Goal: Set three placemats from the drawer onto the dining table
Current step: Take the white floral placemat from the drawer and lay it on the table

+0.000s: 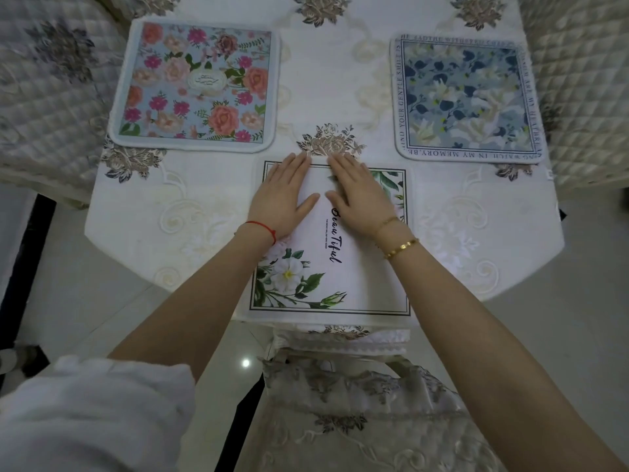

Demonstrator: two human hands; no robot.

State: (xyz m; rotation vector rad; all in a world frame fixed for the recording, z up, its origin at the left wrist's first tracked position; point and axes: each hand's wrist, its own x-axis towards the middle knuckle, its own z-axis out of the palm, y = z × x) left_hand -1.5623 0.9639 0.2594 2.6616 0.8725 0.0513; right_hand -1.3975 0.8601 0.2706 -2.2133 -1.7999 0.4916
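- Sleeve, white and bunched, sits nearest at lower left; beside it, a chair back in embroidered cover is tucked under the near edge of the bench.
- Bench: dining table under a pale embroidered cloth with raised rose motifs; quilted seat covers flank it on both sides.
- White placemat: square, black line border, white blossoms and green leaves, script lettering down the middle. Lies flat at the near centre edge of the bench, its near margin at or just over the rim.
- Left hand, red cord at the wrist: grip released, palm down, fingers straight and flat on the far left part of the white placemat.
- Right hand, gold bracelets at the wrist: grip likewise released, pressed flat on the far right part, thumbs close together. Neither hand grasps anything.
- Pink rose placemat: far left, flat, well apart from the others.
- Blue leaf placemat: far right, flat, lettered border.
- Handling, my judgement: each mat looks light, thin and padded, soft enough to flex, not fragile. On the smooth cloth it may slide and drag the cloth with it, so I press and smooth rather than push. To shift one, I would pinch two opposite edges or corners.
- Progress, my judgement: all three mats are down; only squaring of the near one seems left.
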